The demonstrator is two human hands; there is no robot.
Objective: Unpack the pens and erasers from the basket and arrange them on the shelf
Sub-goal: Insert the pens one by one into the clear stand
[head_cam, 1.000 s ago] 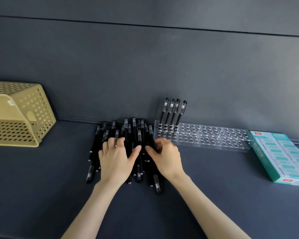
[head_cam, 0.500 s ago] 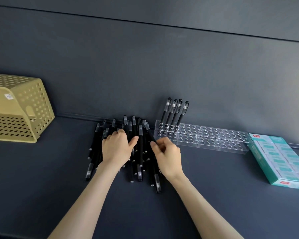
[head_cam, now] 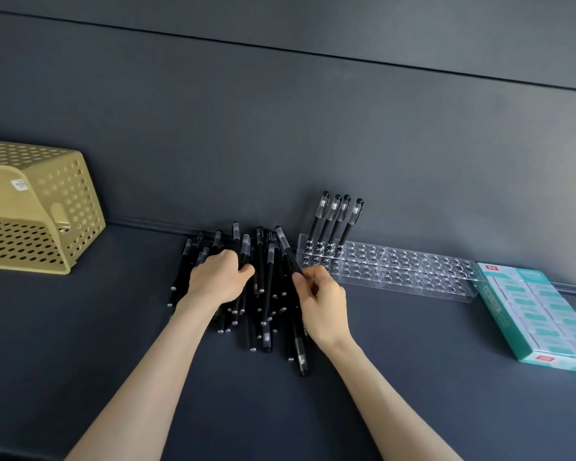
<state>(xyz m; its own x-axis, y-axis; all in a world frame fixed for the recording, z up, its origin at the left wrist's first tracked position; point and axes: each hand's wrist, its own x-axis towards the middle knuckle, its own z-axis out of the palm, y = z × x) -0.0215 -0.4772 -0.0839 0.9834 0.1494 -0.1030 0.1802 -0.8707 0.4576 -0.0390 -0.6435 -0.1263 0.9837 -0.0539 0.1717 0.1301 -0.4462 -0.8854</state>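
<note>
Right fingers [head_cam: 310, 277]: curled in and pinching one black pen [head_cam: 284, 244], which tilts up and away from the hand.
Left fingers [head_cam: 225, 259]: curled down over the pile of pens [head_cam: 263, 294], with the thumb pressed on one of them.
Right hand [head_cam: 323, 301]: at the right edge of the pile, just beside the clear holder [head_cam: 413, 274].
Left hand [head_cam: 218, 279]: on top of the left part of the pile.
Pile of pens: lying on the dark shelf [head_cam: 113, 327], near the back wall.
Clear holder: just right of the pile; four standing pens [head_cam: 336, 214] lean in its left end.
Eraser box [head_cam: 539, 317]: green, flat, right of the holder.
Basket [head_cam: 47, 207]: yellow, tipped on its side, far left, well apart from the pile.
</note>
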